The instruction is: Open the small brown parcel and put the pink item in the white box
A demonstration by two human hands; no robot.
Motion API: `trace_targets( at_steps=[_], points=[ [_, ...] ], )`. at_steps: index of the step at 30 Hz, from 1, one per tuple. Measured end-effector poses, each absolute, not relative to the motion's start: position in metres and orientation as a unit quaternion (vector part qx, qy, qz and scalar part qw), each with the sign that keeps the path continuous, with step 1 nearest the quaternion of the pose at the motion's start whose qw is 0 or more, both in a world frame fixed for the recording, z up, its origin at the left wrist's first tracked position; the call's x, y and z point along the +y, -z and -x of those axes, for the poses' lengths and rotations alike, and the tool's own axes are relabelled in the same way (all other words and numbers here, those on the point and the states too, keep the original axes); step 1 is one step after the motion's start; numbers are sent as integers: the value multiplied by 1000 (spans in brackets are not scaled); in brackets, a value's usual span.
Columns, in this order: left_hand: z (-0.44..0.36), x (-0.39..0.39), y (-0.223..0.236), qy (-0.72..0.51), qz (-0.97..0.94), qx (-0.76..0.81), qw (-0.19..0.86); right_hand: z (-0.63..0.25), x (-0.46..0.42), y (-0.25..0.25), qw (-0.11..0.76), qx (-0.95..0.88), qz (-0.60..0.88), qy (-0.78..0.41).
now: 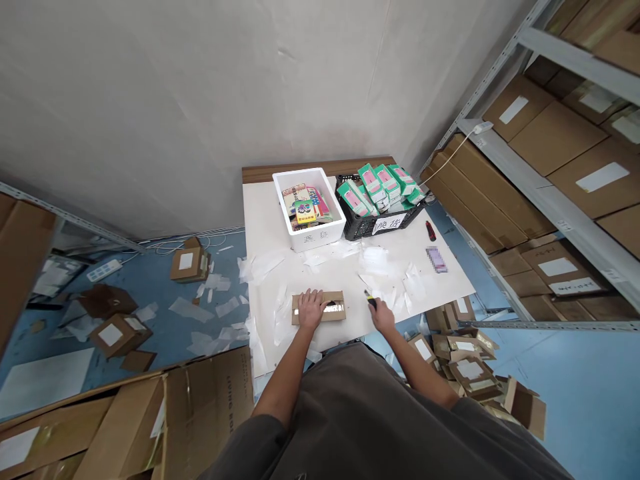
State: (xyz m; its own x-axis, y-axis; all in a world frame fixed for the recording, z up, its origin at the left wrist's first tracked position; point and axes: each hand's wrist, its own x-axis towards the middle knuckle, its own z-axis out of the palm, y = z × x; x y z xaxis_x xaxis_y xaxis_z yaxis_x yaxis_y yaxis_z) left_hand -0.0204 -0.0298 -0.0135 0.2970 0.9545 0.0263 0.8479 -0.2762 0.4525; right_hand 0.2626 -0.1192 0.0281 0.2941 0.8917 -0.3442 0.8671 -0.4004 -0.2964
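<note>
A small brown cardboard box (337,313) lies on the pale tabletop with a white label strip along it and a dark gap near its middle. My left hand (311,308) is laid across its left half, fingertips at the far edge and thumb pointing to the gap. To the right, apart from the box, my right hand (383,316) is closed around a box cutter (371,299) with a black and yellow body. Its tip points away from me and to the left. Scraps of white paper (377,260) lie about both hands.
Behind stand a white bin (320,239) of colourful packets and a black crate (357,228) of green-and-pink boxes. A red-and-black tool (431,231) lies at right. Loaded shelves (540,193) flank the table (350,340); opened cartons (470,367) and paper litter the floor.
</note>
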Motion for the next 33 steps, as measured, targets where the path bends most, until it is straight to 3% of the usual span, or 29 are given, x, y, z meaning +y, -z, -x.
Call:
trace_targets(
  at_steps=[4,7,9,15,20,25,28,33],
  points=[
    [24,-30,11,-158,-788,566,180,-289,-128,-10,163,-538,763,-318],
    [21,-34,8,-162,-790,563,180,-274,-126,17,283,-446,736,-423],
    [10,-37,6,-163,-771,592,171,-267,-122,35,318,-379,747,-444],
    [-44,-42,2,-181,-649,725,140,-322,-95,58,183,-342,855,-345],
    [-60,-42,-2,-174,-622,751,135,-344,-71,47,193,-362,865,-290],
    [-80,-44,-7,-165,-562,803,110,-261,-61,34,223,-396,733,-506],
    [-80,-45,-11,-135,-562,805,133,-219,-53,30,215,-404,706,-541],
    [-22,-49,-22,-119,-532,794,268,-207,-19,19,204,-446,683,-541]
  ],
)
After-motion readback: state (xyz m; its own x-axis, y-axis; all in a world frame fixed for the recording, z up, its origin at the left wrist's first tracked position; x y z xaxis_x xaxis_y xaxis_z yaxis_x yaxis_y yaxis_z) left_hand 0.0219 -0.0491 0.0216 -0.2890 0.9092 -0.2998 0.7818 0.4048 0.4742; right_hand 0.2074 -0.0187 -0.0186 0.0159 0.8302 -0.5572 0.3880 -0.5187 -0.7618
